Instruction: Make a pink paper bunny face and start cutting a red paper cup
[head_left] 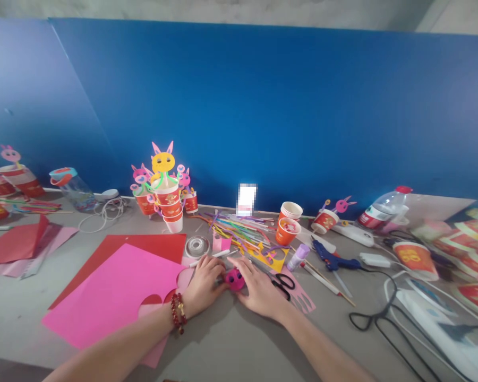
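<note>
A round magenta paper face with two dark eyes sits between my hands, low over the grey table. My left hand pinches its left edge with thumb and fingers. My right hand curls round the right edge, thumb below and fingers above. The fingertips partly cover the rim. Black-handled scissors lie just right of my right hand, by a cut pink paper piece. Beside my left forearm is a bright pink sheet with rounded cut-outs, on top of a red sheet.
Behind my hands lie a tape roll, several pipe cleaners and yellow paper scraps. A glue stick and blue glue gun with a trailing cord are at right. Decorated paper cups stand along the blue partition.
</note>
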`<state>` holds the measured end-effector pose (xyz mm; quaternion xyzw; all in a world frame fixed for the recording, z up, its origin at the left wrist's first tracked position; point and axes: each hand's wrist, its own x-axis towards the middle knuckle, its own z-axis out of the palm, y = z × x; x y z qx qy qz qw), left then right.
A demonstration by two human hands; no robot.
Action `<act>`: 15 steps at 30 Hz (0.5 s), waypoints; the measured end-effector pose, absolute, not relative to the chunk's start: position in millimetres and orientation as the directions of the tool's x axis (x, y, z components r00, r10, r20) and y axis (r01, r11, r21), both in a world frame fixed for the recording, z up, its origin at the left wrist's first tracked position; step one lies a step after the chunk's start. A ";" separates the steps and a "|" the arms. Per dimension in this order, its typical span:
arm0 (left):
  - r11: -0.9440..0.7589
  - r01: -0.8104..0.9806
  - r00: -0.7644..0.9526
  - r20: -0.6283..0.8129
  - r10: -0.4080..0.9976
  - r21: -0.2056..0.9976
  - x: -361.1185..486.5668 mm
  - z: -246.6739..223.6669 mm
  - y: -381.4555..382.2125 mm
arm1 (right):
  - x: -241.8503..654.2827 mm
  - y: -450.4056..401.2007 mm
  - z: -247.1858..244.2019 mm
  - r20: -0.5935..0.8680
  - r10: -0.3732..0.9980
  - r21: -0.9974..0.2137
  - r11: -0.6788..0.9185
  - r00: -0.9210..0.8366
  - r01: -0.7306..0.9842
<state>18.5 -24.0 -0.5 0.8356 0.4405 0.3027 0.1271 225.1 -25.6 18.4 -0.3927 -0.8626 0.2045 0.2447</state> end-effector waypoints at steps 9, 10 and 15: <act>-0.520 0.587 0.309 0.422 0.852 0.621 8.3 -1.3 -16.7 | 231.8 -11.6 9.2 0.237 0.873 -0.895 0.367 -0.426 0.253; -0.521 0.580 0.304 0.427 0.852 0.626 8.2 -0.1 -17.0 | 229.8 -11.3 7.7 0.230 0.878 -0.911 0.345 -0.420 0.224; -0.528 0.563 0.298 0.440 0.847 0.635 8.0 3.7 -18.1 | 223.9 -10.3 1.2 0.199 0.906 -0.944 0.280 -0.374 0.177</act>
